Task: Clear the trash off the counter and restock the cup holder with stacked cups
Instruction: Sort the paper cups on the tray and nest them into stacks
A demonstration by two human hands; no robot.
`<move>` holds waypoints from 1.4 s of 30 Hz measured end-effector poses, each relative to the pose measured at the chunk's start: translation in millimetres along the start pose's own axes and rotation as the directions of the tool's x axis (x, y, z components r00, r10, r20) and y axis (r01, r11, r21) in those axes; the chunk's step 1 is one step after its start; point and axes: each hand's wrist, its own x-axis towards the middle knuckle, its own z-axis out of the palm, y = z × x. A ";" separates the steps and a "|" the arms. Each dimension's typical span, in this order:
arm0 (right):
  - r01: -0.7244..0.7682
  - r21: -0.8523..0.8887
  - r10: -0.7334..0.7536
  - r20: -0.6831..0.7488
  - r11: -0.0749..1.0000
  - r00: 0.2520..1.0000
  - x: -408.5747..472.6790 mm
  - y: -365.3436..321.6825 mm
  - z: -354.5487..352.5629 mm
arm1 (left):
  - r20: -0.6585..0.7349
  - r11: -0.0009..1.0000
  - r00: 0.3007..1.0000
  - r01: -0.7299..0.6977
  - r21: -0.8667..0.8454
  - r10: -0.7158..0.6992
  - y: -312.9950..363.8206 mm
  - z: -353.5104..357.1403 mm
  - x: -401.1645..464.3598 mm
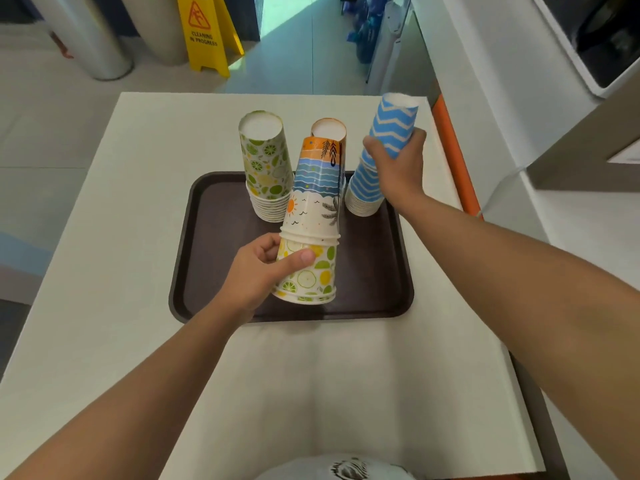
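On the dark brown plastic tray (214,258) on the white counter (145,209), we curl our left hand (258,271) around a tilted citrus-and-beach-print paper cup stack (311,230) at the near middle. Far left on the tray stands an upside-down lime-print cup stack (265,161). Our right hand (398,168) grips the blue-and-white zigzag paper cup stack (374,168) at the tray's far right corner.
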 end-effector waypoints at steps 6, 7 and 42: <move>-0.041 -0.132 0.061 0.157 0.990 0.986 -11.6 47.1 2.0 | 0.001 1.000 1.000 0.018 -0.001 -0.018 -2.8 4.3 1.9; -0.044 -0.153 0.073 0.185 0.987 0.980 -11.6 48.9 0.9 | 0.000 1.000 1.000 0.019 0.001 -0.019 -3.3 4.5 2.4; -0.332 0.176 0.230 0.435 0.927 0.871 -119.8 -54.1 21.5 | 0.047 0.998 0.997 0.064 0.019 -0.065 0.9 -10.9 -22.3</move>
